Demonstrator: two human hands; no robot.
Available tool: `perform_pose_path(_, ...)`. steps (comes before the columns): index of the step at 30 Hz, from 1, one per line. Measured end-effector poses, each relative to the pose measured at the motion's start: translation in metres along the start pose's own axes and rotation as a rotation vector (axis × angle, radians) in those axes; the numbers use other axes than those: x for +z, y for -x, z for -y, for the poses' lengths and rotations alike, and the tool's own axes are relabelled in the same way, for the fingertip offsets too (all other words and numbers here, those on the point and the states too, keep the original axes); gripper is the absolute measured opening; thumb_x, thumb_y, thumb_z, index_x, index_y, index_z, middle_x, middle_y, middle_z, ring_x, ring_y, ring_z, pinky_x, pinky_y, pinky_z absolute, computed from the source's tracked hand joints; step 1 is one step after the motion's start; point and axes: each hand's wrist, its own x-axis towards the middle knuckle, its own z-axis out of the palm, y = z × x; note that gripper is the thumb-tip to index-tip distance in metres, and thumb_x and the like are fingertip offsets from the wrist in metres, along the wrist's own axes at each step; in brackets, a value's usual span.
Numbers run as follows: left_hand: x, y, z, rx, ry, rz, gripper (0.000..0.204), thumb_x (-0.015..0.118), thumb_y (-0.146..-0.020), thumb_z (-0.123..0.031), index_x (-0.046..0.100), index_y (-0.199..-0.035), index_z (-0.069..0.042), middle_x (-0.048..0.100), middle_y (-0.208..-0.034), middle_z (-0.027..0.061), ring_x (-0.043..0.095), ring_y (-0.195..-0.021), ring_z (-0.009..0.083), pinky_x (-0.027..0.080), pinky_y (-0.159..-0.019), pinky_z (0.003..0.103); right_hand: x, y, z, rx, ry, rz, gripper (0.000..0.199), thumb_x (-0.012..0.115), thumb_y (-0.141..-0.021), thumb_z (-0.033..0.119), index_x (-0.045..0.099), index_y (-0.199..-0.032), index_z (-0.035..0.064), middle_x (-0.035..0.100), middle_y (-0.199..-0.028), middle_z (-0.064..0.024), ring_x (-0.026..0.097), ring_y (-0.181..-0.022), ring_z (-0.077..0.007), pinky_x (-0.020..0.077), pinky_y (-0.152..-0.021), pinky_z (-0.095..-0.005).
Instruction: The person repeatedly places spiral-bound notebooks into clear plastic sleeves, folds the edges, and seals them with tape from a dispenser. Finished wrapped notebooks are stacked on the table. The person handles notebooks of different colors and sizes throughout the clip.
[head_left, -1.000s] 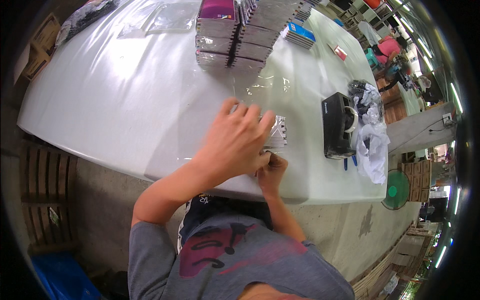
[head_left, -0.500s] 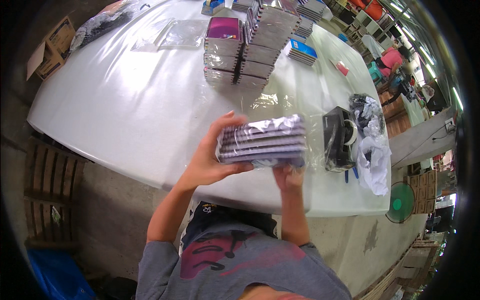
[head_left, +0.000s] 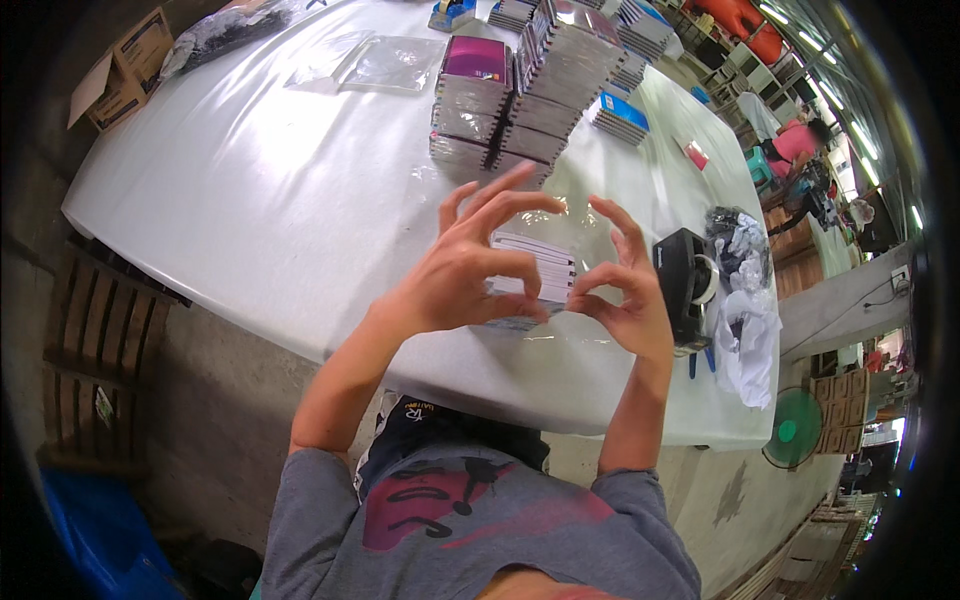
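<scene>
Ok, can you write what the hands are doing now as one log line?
left hand: holds wrapped stack of flat cases | right hand: pinches clear wrap | beside: black tape dispenser | under: white table

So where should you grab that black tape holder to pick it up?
Take the tape holder by its two long flat sides, coming down from above. It is a blocky body standing upright on the table; stay off the end with the tape roll.

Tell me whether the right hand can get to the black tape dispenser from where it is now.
Probably yes. The right hand is beside the tape dispenser with nothing between them, but it is pinching the clear-wrapped bundle with the left hand and must release first.
</scene>
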Motion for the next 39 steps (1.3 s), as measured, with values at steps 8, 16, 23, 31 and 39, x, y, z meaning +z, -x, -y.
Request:
perform_pose_path(8,-0.018,0.021,0.021,-0.111,0.481,-0.448,0.078,0.088,-0.050,-0.041,0.061,-0.116,-0.009,0.051,-0.123,0.0123,0.046,-0.121,0.0267,0.041,-0.099,0.041,0.007,0.028,0.002,0.145,-0.549,-0.568,0.056,0.084,-0.065,0.020,0.062,-0.114,0.0051,0.040,-0.141,-0.0121,0.034,-0.134,-0.0275,0.0297,-0.109,-0.0441)
perform_pose_path(16,0.022,0.078,0.026,-0.278,0.310,-0.132,0.084,0.089,-0.053,-0.032,0.057,-0.127,-0.009,0.054,-0.127,0.0138,0.055,-0.115,0.0265,0.044,-0.097,0.038,0.061,0.057,-0.009,0.171,-0.117,-0.216,0.072,0.086,-0.063,0.026,0.056,-0.124,0.0027,0.050,-0.134,-0.0127,0.041,-0.130,-0.0276,0.0323,-0.108,-0.0404)
perform_pose_path(23,0.018,0.068,0.040,-0.185,0.347,0.065,0.091,0.088,-0.050,-0.042,0.056,-0.129,-0.011,0.052,-0.133,0.0111,0.050,-0.122,0.0262,0.042,-0.099,0.041,0.042,0.040,-0.011,0.049,0.063,-0.038,0.060,0.086,-0.058,0.020,0.065,-0.113,0.0111,0.055,-0.129,-0.0095,0.046,-0.126,-0.0309,0.0359,-0.105,-0.0429)
perform_pose_path(31,-0.006,0.050,0.023,-0.109,0.036,0.277,0.074,0.078,-0.057,-0.031,0.059,-0.127,-0.020,0.055,-0.131,-0.0029,0.047,-0.117,0.0221,0.032,-0.100,0.038,0.034,0.023,-0.008,-0.023,-0.024,0.123,0.053,0.086,-0.059,0.019,0.068,-0.109,0.0170,0.051,-0.132,-0.0083,0.043,-0.127,-0.0333,0.0397,-0.103,-0.0435)
perform_pose_path(39,-0.003,0.026,0.013,-0.027,-0.102,0.405,0.072,0.072,-0.056,-0.026,0.058,-0.127,-0.026,0.054,-0.132,-0.0095,0.044,-0.113,0.0228,0.031,-0.093,0.036,0.030,0.020,0.005,-0.058,0.275,0.271,0.054,0.084,-0.058,0.027,0.069,-0.109,0.0177,0.046,-0.135,-0.0167,0.039,-0.130,-0.0351,0.0338,-0.107,-0.0445)
